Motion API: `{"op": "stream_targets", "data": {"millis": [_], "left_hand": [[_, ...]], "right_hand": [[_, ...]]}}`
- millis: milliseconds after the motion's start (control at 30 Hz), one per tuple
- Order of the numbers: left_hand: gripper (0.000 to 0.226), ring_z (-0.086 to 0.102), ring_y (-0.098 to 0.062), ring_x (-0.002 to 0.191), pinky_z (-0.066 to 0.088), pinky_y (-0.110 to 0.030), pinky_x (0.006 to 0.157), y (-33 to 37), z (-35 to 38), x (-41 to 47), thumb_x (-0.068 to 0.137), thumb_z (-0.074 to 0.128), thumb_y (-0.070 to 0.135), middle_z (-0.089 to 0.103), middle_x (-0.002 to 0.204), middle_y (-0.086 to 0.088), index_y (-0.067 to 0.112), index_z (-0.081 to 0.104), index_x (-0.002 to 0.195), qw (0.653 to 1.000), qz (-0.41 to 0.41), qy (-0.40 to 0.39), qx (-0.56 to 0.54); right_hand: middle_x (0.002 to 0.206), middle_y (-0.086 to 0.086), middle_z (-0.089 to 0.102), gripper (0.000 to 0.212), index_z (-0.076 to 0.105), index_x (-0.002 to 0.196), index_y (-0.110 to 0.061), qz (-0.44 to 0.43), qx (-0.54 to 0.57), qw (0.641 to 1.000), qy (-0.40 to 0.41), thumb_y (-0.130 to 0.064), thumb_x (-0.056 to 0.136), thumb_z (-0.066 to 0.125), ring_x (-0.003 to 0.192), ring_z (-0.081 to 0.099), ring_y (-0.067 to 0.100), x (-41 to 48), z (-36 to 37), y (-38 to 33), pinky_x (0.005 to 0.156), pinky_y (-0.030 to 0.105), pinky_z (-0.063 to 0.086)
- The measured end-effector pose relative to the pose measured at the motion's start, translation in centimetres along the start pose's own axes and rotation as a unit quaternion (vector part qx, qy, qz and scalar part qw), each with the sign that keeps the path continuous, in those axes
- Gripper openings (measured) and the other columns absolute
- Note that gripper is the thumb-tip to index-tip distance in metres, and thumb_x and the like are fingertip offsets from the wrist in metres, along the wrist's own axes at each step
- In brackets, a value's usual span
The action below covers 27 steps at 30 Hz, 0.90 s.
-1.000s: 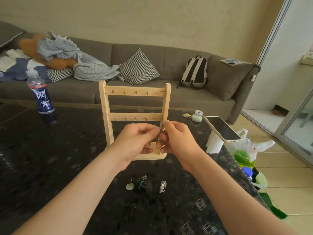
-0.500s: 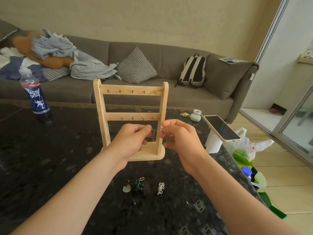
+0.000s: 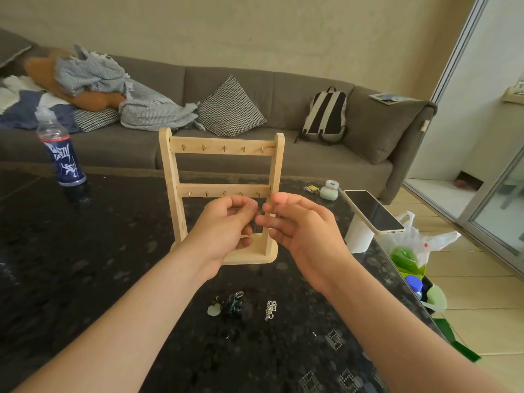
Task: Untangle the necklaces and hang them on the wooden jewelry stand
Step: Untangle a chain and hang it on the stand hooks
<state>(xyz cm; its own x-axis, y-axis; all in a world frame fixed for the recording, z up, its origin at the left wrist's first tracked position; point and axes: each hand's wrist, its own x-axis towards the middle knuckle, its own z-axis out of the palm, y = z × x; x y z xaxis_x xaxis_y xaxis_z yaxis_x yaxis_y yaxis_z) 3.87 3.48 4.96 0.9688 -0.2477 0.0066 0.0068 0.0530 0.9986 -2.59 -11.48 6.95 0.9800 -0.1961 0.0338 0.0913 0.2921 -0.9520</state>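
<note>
— What are the hands doing from where you stand?

— Both are raised in front of the wooden jewelry stand [image 3: 222,194], fingertips nearly meeting. The left hand [image 3: 225,225] has thumb and forefinger pinched together, and the right hand [image 3: 300,225] pinches back at it. Between them there's a small dark bit, a thin necklace [image 3: 260,211] I'd say, but it is too fine to make out properly.

— So each hand is closed on it?

— Looks so: both are clamped on that little strand, just under the lower bar of the stand, near its right post.

— Anything hanging on the stand?

— I see two rows of small hooks, upper and lower bar. I can't make out a chain on any of them. The stand sits upright on the dark speckled desk [image 3: 85,265].

— And the other necklaces?

— On the desk, nearer the person than the stand: a dark green tangle [image 3: 232,304] with a pale green pendant [image 3: 213,310] touching its left side, and just to the right, apart from it, a small silver chain [image 3: 270,309] bunched up.

— What else is around?

— A blue-labelled bottle [image 3: 61,154] far left on the desk, a phone [image 3: 373,211] lying on a white cup at the right edge, a small pale case [image 3: 329,192] behind it. Beyond the desk, a grey sofa [image 3: 283,89] with a backpack [image 3: 326,114].
</note>
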Motion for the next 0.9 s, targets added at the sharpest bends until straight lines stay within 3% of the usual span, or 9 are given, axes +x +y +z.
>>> {"op": "stream_targets", "data": {"millis": [167,333,633,767,900], "left_hand": [[0.013,0.064,-0.014,0.077,0.058,-0.027,0.069,0.06,0.24,-0.1,0.106,0.064,0.029,0.072,0.094,0.0,0.025,0.071,0.116,1.0,0.002,-0.008,0.013],[0.016,0.071,-0.014,0.087,0.061,-0.03,0.074,0.15,0.22,-0.16,0.109,0.06,0.03,0.08,0.101,0.007,0.025,0.071,0.119,1.0,0.012,-0.012,0.025],[0.013,0.077,-0.014,0.081,0.063,-0.029,0.072,0.34,0.21,-0.5,0.109,0.06,0.03,0.078,0.1,0.001,0.025,0.068,0.118,0.996,0.024,-0.031,0.079],[0.013,0.073,-0.011,0.077,0.062,-0.028,0.074,0.47,0.14,-0.57,0.108,0.061,0.033,0.077,0.092,0.006,0.028,0.07,0.116,0.994,0.04,-0.035,0.095],[0.013,0.067,-0.011,0.079,0.058,-0.027,0.076,0.66,0.26,-0.68,0.108,0.059,0.034,0.075,0.085,0.01,0.03,0.069,0.115,0.993,0.054,-0.032,0.097]], "right_hand": [[0.108,0.012,0.08,0.045,0.074,0.117,-0.003,0.004,0.003,1.0,0.007,0.011,0.1,0.034,0.097,0.08,0.034,-0.34,-0.16,-0.56,0.074,0.035,0.057],[0.111,0.011,0.08,0.049,0.074,0.117,-0.007,0.004,0.001,1.0,-0.003,0.015,0.098,0.034,0.093,0.081,0.031,-0.4,-0.33,-0.48,0.07,0.032,0.058],[0.116,0.004,0.08,0.035,0.071,0.123,-0.012,-0.018,0.03,0.999,0.009,0.01,0.103,0.052,0.101,0.08,0.029,-0.58,-0.27,-0.33,0.067,0.028,0.058],[0.113,0.007,0.081,0.029,0.07,0.121,-0.012,-0.012,0.07,0.997,0.019,-0.001,0.095,0.074,0.104,0.079,0.024,-0.7,-0.09,-0.3,0.068,0.025,0.06],[0.11,0.015,0.081,0.034,0.073,0.117,-0.008,-0.016,0.086,0.996,0.033,-0.012,0.084,0.083,0.104,0.079,0.026,-0.72,0.17,-0.09,0.071,0.024,0.061]]}}
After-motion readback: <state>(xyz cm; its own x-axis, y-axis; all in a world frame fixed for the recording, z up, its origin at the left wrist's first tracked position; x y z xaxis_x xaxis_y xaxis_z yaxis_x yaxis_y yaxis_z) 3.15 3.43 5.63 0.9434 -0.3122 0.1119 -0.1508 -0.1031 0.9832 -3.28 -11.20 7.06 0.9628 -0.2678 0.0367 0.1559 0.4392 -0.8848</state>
